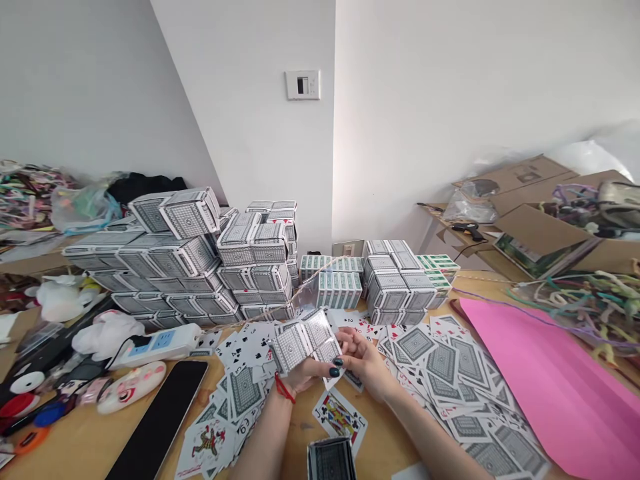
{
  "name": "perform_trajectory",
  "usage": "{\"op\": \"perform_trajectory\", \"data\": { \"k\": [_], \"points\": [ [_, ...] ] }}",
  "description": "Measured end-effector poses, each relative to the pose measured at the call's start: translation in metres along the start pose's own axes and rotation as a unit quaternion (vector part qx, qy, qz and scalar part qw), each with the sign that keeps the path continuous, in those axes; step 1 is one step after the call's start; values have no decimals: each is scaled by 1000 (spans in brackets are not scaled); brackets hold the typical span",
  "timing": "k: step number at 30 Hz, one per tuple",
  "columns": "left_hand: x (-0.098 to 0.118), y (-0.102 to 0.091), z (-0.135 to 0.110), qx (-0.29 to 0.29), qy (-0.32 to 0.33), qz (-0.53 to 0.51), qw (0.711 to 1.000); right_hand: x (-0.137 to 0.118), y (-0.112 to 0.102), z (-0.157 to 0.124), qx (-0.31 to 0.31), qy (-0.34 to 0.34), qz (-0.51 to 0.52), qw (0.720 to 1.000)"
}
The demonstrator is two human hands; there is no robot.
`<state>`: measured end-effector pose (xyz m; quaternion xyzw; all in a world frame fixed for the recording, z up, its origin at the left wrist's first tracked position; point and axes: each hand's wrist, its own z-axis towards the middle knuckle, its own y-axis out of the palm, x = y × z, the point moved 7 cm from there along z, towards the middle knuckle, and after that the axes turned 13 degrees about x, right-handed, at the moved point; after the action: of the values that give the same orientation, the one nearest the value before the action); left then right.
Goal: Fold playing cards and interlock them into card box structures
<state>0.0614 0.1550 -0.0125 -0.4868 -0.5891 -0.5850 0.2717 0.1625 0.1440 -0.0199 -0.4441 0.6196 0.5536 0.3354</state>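
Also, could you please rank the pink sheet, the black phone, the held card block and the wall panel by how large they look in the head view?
1. Pink sheet, running out of frame
2. Black phone, cut by the bottom edge
3. Card block, partly hidden by the left hand
4. Wall panel

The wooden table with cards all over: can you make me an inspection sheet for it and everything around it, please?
Surface: light-brown wooden table, strewn with loose grey-backed paper playing cards, some face up.
Job's things: grey-and-white patterned card block in hand; similar grey stacked card blocks at the back.
Clutter: flat black rectangular phone on the left; large pink sheet on the right.
Hands: left hand holds the block; right hand is at its right edge, grip partly hidden.
Cables: white plastic power strip, left; thin dark cord by a black pistol-shaped tool, right.
Surroundings: white wall; open brown cardboard box, right.
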Motion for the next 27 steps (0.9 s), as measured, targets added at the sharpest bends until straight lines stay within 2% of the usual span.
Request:
{"op": "perform_trajectory", "data": {
  "k": [7,11,13,16,18,22,27],
  "points": [
    [1,13,1,-98,22,3,995,9,-3,3,-19,31,-3,999],
    [-6,19,-1,-136,-30,-38,990,15,4,-2,-72,78,-17,994],
    [-6,20,-2,-125,-42,-53,990,17,10,-6,-102,103,-17,989],
    [6,18,-1,-72,11,-58,996,21,12,-9,-108,129,-3,986],
    [10,19,-2,-53,31,-44,997,23,11,-8,-95,129,10,987],
    [-1,24,-3,-54,-25,-9,998,27,6,-3,-54,100,7,993],
    [-8,21,2,-14,-15,-19,1000,23,4,-1,-18,70,-24,997]
  ]
}}
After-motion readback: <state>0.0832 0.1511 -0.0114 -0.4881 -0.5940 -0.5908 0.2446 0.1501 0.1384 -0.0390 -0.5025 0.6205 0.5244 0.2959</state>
